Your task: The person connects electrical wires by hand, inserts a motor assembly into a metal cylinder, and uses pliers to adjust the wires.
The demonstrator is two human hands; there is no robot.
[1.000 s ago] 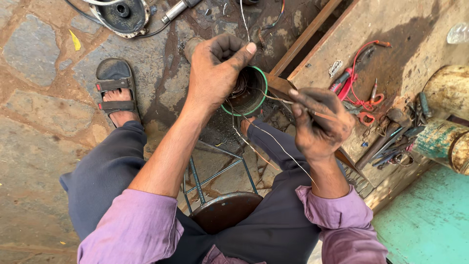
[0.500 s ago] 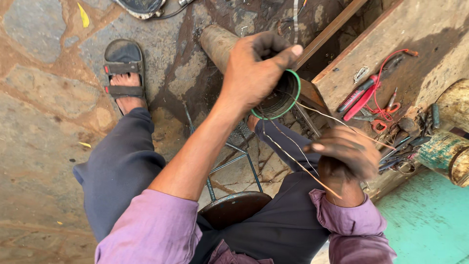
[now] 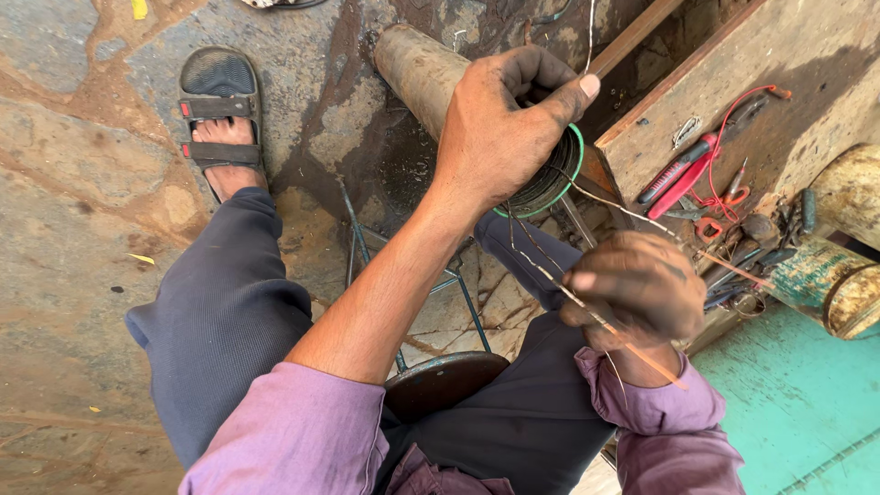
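My left hand [image 3: 504,124] grips a round coil of dark wire with a green rim [image 3: 555,179], held up in front of me. Thin strands of wire [image 3: 550,275] run from the coil down to my right hand [image 3: 637,289], which is closed around them and around a thin stick [image 3: 642,353] that slants down to the right. I sit on a metal stool [image 3: 440,380] with purple sleeves and dark trousers in view. My left foot in a sandal [image 3: 220,119] rests on the stone floor.
A rusty metal cylinder [image 3: 417,69] lies on the floor behind the coil. On the wooden bench [image 3: 797,55] at the right lie red-handled tools [image 3: 683,174], red wire and small metal parts. Two worn cans [image 3: 839,275] stand at its edge, above a green surface [image 3: 807,403].
The view has shifted down and closer. My left hand has kept the coil raised while my right hand has drawn back toward my lap, pulling the wire strands longer.
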